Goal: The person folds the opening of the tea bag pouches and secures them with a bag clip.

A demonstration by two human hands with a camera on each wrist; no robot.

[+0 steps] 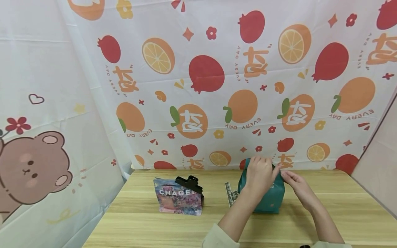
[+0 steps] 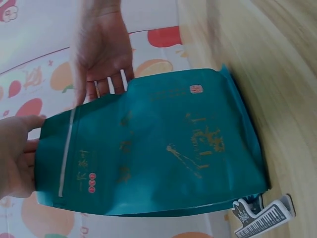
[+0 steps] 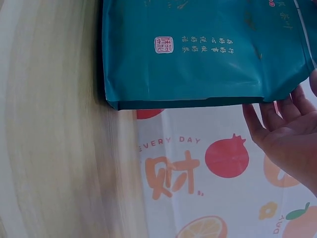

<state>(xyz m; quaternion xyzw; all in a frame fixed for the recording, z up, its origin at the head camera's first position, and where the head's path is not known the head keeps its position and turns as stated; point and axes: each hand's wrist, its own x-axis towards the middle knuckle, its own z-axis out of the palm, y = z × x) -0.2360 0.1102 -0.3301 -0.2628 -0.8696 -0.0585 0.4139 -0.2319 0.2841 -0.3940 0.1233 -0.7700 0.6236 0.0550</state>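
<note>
A tall teal tea pouch (image 1: 269,198) with gold lettering stands upright on the table. My left hand (image 1: 260,172) holds its top end, the thumb at the top edge and the fingers behind in the left wrist view. At the pouch's upper right edge is my right hand (image 1: 299,187). In the right wrist view that hand (image 3: 290,131) has its fingers tucked behind the pouch (image 3: 198,59) and its thumb toward the front. A pale seal line crosses the pouch below the hands. A black-and-white ruler-patterned clip (image 1: 230,194) lies beside the pouch's lower left.
A colourful CHAGEE bag (image 1: 180,203) with a large black clip (image 1: 189,183) on its top corner stands left on the wooden table (image 1: 139,227). A fruit-printed cloth (image 1: 217,103) hangs right behind the table, with a bear-printed cloth (image 1: 40,165) at the left.
</note>
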